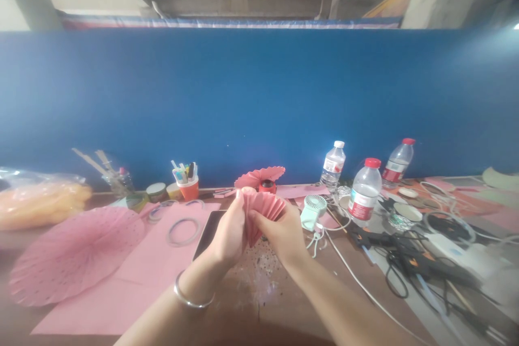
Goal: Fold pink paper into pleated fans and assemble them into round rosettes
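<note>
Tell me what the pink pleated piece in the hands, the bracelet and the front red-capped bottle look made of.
Pleated piece: probably paper, matte pink, judging by its thin, crisp folds.
Bracelet: likely polished metal, silver-coloured, from its bright shine; which metal, I can't tell.
Front red-capped bottle: most likely clear, glossy plastic, since it is see-through with highlights.

Room above pink paper (156,257) leftward, but bottles (367,189) and cables (399,260) rightward

Coral-pink folded paper (265,203), pink dotted paper fan (81,254), blue partition (259,92), mint-green handheld fan (311,213), orange-and-white cup (189,190), silver bangle (193,304)
</note>
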Action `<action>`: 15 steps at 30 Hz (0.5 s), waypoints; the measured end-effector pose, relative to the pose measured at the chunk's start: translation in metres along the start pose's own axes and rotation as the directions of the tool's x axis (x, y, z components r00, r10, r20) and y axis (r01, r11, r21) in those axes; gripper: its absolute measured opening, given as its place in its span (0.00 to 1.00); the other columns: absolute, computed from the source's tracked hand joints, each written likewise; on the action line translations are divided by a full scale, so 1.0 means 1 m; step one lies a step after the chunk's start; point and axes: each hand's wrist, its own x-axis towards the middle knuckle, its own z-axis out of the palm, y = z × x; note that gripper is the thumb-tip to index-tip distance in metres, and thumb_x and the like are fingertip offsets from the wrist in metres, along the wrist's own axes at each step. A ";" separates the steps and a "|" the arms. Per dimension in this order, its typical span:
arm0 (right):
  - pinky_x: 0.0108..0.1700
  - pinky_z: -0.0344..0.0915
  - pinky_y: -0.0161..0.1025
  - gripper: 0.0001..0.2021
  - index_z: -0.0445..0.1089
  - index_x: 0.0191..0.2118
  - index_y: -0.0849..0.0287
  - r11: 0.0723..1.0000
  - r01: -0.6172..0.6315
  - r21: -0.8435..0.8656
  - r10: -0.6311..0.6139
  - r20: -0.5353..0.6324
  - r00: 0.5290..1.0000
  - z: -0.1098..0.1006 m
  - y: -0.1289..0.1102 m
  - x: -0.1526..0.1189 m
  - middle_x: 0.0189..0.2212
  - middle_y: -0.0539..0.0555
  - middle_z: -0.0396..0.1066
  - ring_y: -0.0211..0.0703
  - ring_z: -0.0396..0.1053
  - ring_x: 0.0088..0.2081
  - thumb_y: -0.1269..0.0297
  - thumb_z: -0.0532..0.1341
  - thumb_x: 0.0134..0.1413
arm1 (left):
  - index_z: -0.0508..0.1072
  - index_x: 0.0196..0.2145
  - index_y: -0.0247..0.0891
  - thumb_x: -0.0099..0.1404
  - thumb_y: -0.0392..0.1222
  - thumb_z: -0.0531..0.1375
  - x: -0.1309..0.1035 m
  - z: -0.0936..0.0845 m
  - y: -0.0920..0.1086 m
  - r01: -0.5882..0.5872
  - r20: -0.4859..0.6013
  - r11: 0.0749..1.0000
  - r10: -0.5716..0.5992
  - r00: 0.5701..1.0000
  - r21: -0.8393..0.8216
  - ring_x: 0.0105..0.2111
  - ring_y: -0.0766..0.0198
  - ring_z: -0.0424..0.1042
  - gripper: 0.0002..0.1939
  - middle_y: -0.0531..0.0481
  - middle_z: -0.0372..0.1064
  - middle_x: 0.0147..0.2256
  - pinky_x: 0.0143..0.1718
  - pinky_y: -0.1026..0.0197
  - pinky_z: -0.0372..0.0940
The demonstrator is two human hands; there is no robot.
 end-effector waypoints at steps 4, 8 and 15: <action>0.30 0.66 0.37 0.06 0.72 0.30 0.61 0.999 0.030 -0.027 -0.031 -0.019 0.999 0.000 -0.002 -0.002 0.24 0.51 0.73 0.42 0.70 0.27 0.68 0.64 0.40 | 0.68 0.33 0.39 0.61 0.50 0.54 -0.001 0.006 0.004 0.055 0.086 0.993 -0.046 0.995 -0.106 0.20 0.69 0.62 0.12 0.57 0.60 0.21 0.26 0.65 0.61; 0.34 0.67 0.38 0.08 0.73 0.33 0.61 0.998 -0.008 0.066 0.009 -0.027 1.000 0.000 -0.004 -0.002 0.28 0.53 0.74 0.44 0.71 0.31 0.66 0.63 0.43 | 0.69 0.35 0.37 0.61 0.55 0.52 0.002 0.002 0.000 -0.053 -0.001 0.998 0.053 0.999 0.030 0.29 0.65 0.67 0.18 0.51 0.66 0.28 0.35 0.62 0.62; 0.37 0.68 0.41 0.08 0.73 0.33 0.61 0.921 -0.093 0.379 0.082 0.045 0.996 -0.003 0.011 0.006 0.28 0.53 0.75 0.45 0.72 0.33 0.64 0.64 0.43 | 0.70 0.31 0.37 0.59 0.44 0.58 0.005 0.000 0.013 -0.265 0.126 0.861 0.233 0.964 0.434 0.33 0.66 0.65 0.07 0.52 0.67 0.30 0.38 0.64 0.59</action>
